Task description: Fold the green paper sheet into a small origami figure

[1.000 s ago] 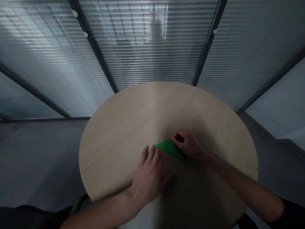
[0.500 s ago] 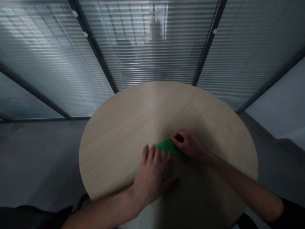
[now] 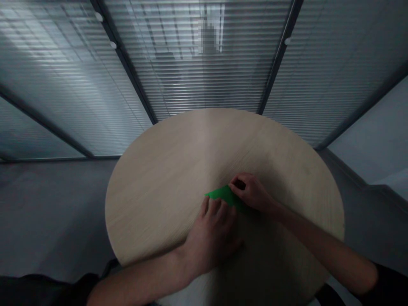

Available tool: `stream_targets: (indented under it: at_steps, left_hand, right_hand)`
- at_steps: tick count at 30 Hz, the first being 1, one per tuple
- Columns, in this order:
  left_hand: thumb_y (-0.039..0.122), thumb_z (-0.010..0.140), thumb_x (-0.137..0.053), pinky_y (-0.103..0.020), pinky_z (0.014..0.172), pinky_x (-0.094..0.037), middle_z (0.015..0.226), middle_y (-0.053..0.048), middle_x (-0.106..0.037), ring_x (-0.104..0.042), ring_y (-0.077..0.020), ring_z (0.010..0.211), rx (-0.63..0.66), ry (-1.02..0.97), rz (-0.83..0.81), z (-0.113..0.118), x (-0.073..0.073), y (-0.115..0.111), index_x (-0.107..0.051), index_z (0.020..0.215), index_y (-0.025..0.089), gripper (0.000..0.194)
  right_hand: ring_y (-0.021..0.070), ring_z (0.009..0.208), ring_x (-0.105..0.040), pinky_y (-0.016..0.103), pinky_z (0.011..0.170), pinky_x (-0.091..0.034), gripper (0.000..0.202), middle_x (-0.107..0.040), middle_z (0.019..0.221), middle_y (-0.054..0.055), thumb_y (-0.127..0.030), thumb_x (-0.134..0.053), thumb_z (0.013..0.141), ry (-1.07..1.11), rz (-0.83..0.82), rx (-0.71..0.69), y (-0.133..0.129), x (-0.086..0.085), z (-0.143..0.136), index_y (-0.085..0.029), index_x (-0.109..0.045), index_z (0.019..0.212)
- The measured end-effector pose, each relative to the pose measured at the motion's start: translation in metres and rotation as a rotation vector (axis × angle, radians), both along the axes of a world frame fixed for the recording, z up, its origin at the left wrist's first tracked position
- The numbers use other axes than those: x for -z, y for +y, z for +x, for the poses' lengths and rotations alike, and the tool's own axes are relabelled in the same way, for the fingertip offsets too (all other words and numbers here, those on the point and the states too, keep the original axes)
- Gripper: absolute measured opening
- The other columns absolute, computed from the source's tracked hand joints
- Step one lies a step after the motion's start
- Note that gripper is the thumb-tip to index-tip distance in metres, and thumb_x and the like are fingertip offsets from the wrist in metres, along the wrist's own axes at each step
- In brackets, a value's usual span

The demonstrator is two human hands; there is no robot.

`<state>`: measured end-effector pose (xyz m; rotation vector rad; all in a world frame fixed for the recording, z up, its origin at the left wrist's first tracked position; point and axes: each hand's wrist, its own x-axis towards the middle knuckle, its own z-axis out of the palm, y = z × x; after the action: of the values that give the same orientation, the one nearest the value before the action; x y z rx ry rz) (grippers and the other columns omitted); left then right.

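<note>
A piece of green paper (image 3: 226, 194) with a pointed left corner lies on the round wooden table (image 3: 165, 170). Thumb and index finger of my right hand (image 3: 253, 193) pinch its upper edge, and a dark gap shows between those curled fingers. My left hand (image 3: 213, 231) rests palm down over the paper's near edge, fingers slightly bent and apart, the thumb out to the right. The fingertips of the left hand cover part of the paper, and its lower right part is in dark shadow.
Glass partitions with blinds (image 3: 204, 85) stand behind the table's far edge. Grey floor (image 3: 57, 212) shows at the left, and a pale wall (image 3: 376, 140) rises at the right. Dark chair parts show at the bottom corners.
My left hand has slid a little to the right, its fingers more bent and now over the paper's near edge. My right hand has kept its pinch in nearly the same place.
</note>
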<state>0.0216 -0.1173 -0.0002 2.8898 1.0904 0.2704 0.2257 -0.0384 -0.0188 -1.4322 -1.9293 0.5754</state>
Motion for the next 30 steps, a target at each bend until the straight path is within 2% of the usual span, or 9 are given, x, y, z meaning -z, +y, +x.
stream_targets:
  at_steps: [10, 16, 21, 23, 27, 30]
  left_hand:
    - [0.071, 0.092, -0.06, -0.077, 0.116, -0.032, 0.141, -0.015, -0.054, -0.047, -0.0455, 0.134, 0.001, -0.029, -0.116, -0.0004, -0.0017, 0.0012, -0.058, 0.147, 0.031, 0.067]
    - [0.078, 0.087, -0.061, -0.081, 0.114, -0.029, 0.137, -0.014, -0.056, -0.046, -0.049, 0.135, -0.011, -0.001, -0.115, 0.0018, -0.0027, -0.0012, -0.063, 0.142, 0.036, 0.069]
    - [0.08, 0.088, -0.059, -0.081, 0.115, -0.029, 0.138, -0.015, -0.057, -0.048, -0.0481, 0.135, -0.002, -0.007, -0.094, 0.0015, 0.0029, -0.0012, -0.062, 0.144, 0.039, 0.07]
    - [0.08, 0.089, -0.057, -0.079, 0.116, -0.029, 0.138, -0.016, -0.057, -0.048, -0.0476, 0.136, -0.003, -0.008, -0.087, 0.0018, 0.0046, -0.0016, -0.059, 0.148, 0.037, 0.073]
    - [0.081, 0.088, -0.055, -0.078, 0.118, -0.029, 0.138, -0.02, -0.058, -0.048, -0.0496, 0.134, -0.032, 0.025, -0.085, 0.0041, 0.0046, -0.0036, -0.058, 0.149, 0.021, 0.086]
    - [0.082, 0.088, -0.054, -0.079, 0.118, -0.028, 0.14, -0.02, -0.057, -0.047, -0.0504, 0.135, -0.033, 0.029, -0.074, 0.0053, 0.0029, -0.0044, -0.057, 0.15, 0.022, 0.085]
  right_hand:
    - [0.0202, 0.077, -0.068, 0.033, 0.076, -0.049, 0.012, -0.073, 0.08, 0.005, -0.021, -0.068, 0.091, -0.006, -0.003, -0.013, -0.0011, -0.0026, -0.0002, -0.019, -0.069, 0.079]
    - [0.02, 0.076, -0.067, 0.033, 0.073, -0.049, 0.013, -0.073, 0.08, 0.005, -0.023, -0.068, 0.091, -0.014, -0.01, -0.024, -0.0011, -0.0029, -0.0004, -0.019, -0.069, 0.079]
    - [0.0206, 0.078, -0.067, 0.034, 0.076, -0.049, 0.013, -0.074, 0.081, 0.005, -0.022, -0.067, 0.091, -0.017, -0.003, -0.02, -0.0006, -0.0016, 0.0, -0.02, -0.069, 0.078]
    - [0.0203, 0.076, -0.066, 0.034, 0.075, -0.049, 0.013, -0.073, 0.08, 0.005, -0.023, -0.067, 0.091, -0.018, -0.001, -0.02, -0.0004, -0.0014, 0.0001, -0.02, -0.068, 0.078]
    - [0.0201, 0.075, -0.066, 0.033, 0.072, -0.049, 0.014, -0.073, 0.079, 0.005, -0.023, -0.066, 0.091, -0.013, -0.001, -0.019, -0.0007, -0.0017, -0.0002, -0.02, -0.068, 0.078]
    - [0.0204, 0.076, -0.067, 0.033, 0.073, -0.049, 0.013, -0.073, 0.08, 0.005, -0.023, -0.066, 0.09, -0.011, 0.001, -0.011, -0.0013, -0.0017, -0.0002, -0.019, -0.068, 0.078]
